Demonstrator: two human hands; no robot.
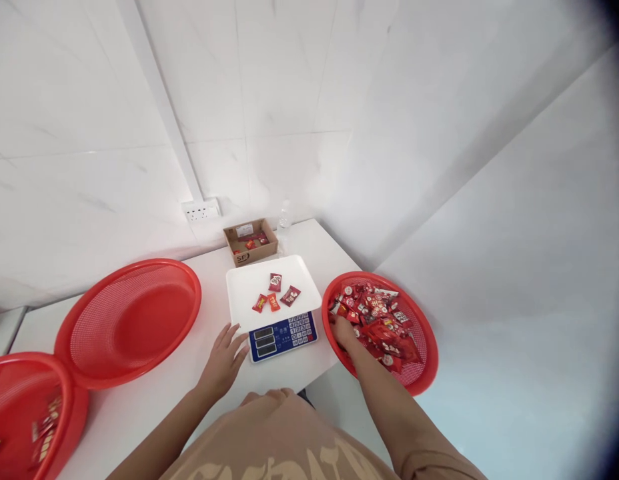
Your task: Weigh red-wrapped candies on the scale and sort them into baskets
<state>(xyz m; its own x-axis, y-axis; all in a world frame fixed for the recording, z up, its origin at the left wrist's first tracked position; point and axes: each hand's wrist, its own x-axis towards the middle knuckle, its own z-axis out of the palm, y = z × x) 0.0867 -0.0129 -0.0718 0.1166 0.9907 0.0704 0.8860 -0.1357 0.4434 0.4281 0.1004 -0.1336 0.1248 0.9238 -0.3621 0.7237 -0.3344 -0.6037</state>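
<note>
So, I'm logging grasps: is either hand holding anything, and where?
Left hand rests flat on the table, holding nothing. Right hand is in the candy basket; any grip cannot be told.

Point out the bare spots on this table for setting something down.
Bare tabletop lies between the empty red basket and the scale, by the left hand. The right basket is crowded with candy packets, right hand in them.

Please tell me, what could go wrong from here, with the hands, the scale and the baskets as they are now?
1. The right basket hangs over the table edge; the right hand digging in the candies could tip it off.
2. The left hand rests beside the scale; touching it might disturb the reading.
3. The four packets lie loose on the tray; a bump could slide them off.
</note>
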